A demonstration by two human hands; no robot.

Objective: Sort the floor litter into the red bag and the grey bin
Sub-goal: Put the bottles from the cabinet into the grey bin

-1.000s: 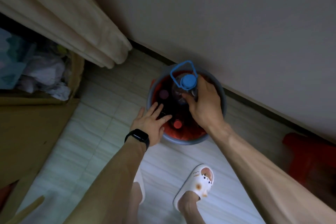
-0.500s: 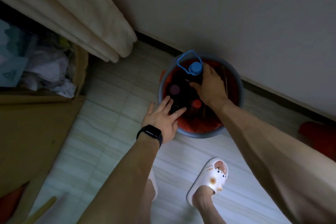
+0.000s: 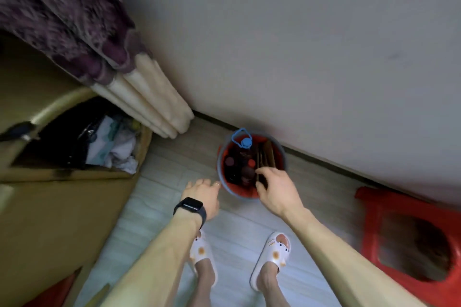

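Pale floor tiles run up to a light wall, where the grey bin stands at the floor's far edge, against the skirting. Its red bag lines the inside and holds dark bottles, one with a blue cap and loop, plus brown cardboard pieces. At the bin's near rim the right hand curls its fingers on the near end of the cardboard, grasping it. Just left of the bin, the left hand, with a black watch on the wrist, is released, fingers loose, holding nothing. A red stool sits to the right, a cardboard box to the left.
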